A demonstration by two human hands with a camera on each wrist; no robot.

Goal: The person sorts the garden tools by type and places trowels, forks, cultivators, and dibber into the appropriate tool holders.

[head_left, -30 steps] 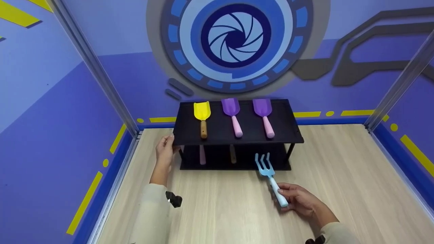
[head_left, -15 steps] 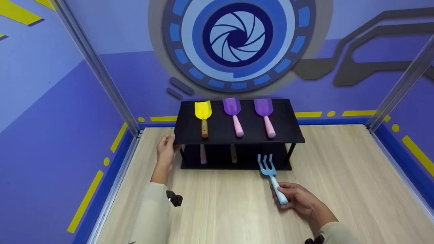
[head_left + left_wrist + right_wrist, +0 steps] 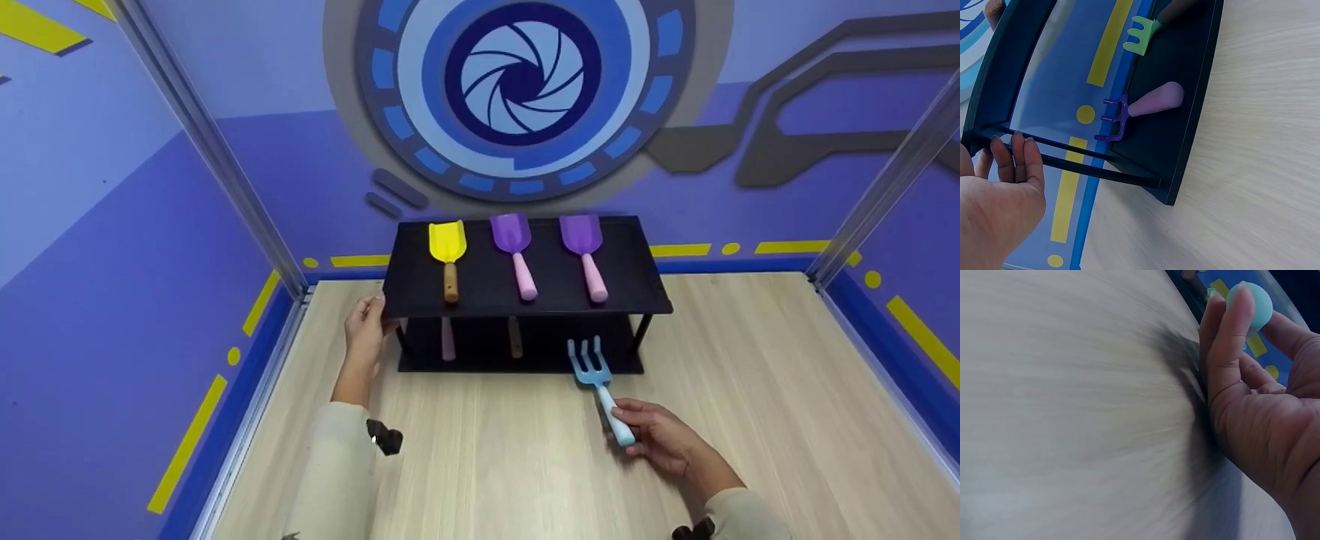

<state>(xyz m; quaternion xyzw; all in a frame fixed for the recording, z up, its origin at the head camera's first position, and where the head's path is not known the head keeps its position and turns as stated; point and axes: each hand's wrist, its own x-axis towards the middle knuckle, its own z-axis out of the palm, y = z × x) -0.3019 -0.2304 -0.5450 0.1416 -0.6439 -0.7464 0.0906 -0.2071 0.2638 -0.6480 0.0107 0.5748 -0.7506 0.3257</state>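
My right hand (image 3: 660, 436) grips the pale handle of a light blue garden hand fork (image 3: 591, 367). The fork's three tines point away, at the front right of the lower tier of a black two-tier shelf (image 3: 480, 292). Only the round end of its handle shows clearly in the right wrist view. My left hand (image 3: 365, 334) holds the upper tier's left end, fingers curled at its edge. In the left wrist view, a purple hand fork (image 3: 1154, 100) with a pink handle and a green hand fork (image 3: 1143, 36) with a brown handle lie on the lower tier.
On the upper tier lie a yellow scoop (image 3: 448, 244) with a brown handle and two purple scoops with pink handles, the middle one (image 3: 512, 234) and the right one (image 3: 582, 236). Thin posts (image 3: 641, 334) join the tiers. Blue patterned walls enclose the wooden table (image 3: 480, 465).
The right hand and the light blue hand fork have shifted only slightly, with the handle end a little further forward. The left hand stays on the shelf's end.
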